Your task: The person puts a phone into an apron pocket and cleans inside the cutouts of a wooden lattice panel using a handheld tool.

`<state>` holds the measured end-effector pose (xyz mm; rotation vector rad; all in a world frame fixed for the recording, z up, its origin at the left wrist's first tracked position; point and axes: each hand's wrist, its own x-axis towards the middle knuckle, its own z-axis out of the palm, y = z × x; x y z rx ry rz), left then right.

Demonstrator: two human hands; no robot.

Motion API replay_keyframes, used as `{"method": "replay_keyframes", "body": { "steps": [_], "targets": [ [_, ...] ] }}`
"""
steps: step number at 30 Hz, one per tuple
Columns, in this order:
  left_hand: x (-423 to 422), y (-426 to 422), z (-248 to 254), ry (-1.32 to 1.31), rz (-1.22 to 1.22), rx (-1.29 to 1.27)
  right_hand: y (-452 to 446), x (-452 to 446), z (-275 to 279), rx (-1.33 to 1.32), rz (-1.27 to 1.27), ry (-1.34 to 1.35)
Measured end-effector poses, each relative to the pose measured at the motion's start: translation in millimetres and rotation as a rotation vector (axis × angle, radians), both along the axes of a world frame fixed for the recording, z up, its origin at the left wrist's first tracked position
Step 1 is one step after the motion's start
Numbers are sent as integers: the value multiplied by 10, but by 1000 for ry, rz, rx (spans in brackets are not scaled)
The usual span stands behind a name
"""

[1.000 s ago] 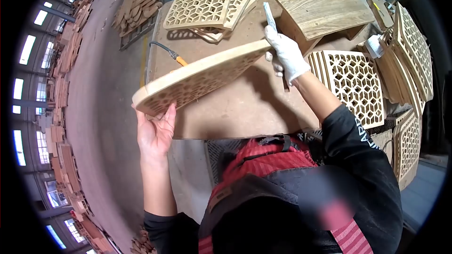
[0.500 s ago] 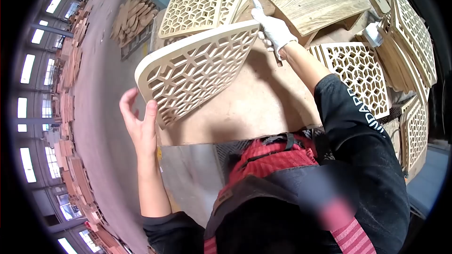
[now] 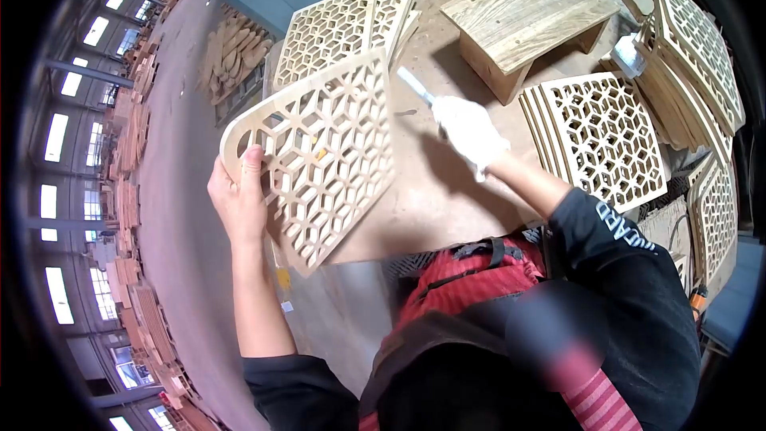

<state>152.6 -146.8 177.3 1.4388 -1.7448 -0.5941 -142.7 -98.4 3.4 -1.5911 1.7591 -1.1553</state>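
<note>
My bare left hand (image 3: 242, 199) grips the left edge of a pale wooden lattice panel (image 3: 339, 148), thumb on its face and fingers behind. The panel has a rounded corner and is held tilted above the worktable (image 3: 447, 215). My right hand (image 3: 471, 136), in a white glove, is closed around a slim hand tool (image 3: 415, 85) with a flat pale end pointing up and left. Its exact kind does not show, and the glove covers the rest of it. The tool is apart from the panel, to its right.
Behind the held panel lies a stack of lattice panels (image 3: 331, 36). Another stack (image 3: 610, 140) is on the right, near a low wooden bench-shaped piece (image 3: 531, 20). More panels (image 3: 694, 56) lean at the far right. Loose wood pieces (image 3: 231, 56) sit beyond the table's left side.
My left hand has gone from open beside the panel to gripping it. The panel has turned its face more toward me. My right hand has left the panel's far corner, moving down with the tool.
</note>
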Motion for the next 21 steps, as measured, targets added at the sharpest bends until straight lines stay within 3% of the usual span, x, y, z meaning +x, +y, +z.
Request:
{"method": "replay_keyframes", "body": {
  "steps": [1,3,6,8,15,21],
  "targets": [
    [5,-9,18,-40,-3,-37,152,111,127,-9,17,-106],
    [-54,43,83,-77,8,2,437,201,714,250,197,-208],
    [-226,147,175,-137,3,16,544,429,829,8,279,-28],
    [-288,165,177,-138,-36,-38,513,484,1001,176,364,69],
    [-436,370,199,-113,-89,-28,351,647,1040,35,337,173],
    [-535,498,210,-163,-67,-104,322,767,1250,166,380,207]
  ]
}}
